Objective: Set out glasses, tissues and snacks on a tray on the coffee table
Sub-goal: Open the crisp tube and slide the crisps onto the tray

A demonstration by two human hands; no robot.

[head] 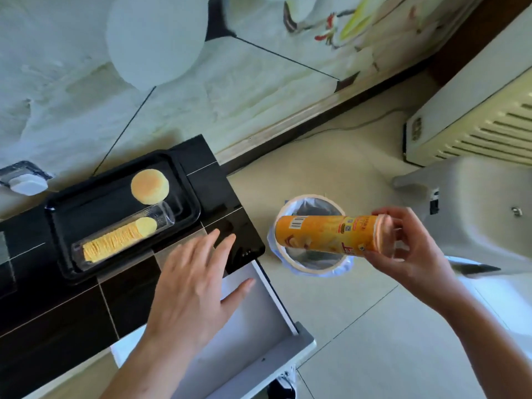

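A black tray (72, 208) lies on the black coffee table (57, 306). On the tray sit a round yellow pastry (149, 186) and a clear plastic sleeve of stacked crisps (121, 237). My right hand (408, 249) grips an orange crisp tube (328, 235) by its open end, holding it sideways above a bin. My left hand (193, 286) hovers flat with straight spread fingers over the table's right corner and an open drawer, holding nothing.
A white bin (290, 263) lined with a plastic bag stands on the floor right of the table. The table's white drawer (253, 329) is pulled out. A grey plastic stool (475, 214) and a cream heater (472, 122) stand at the right. A white balloon (155, 38) hangs above.
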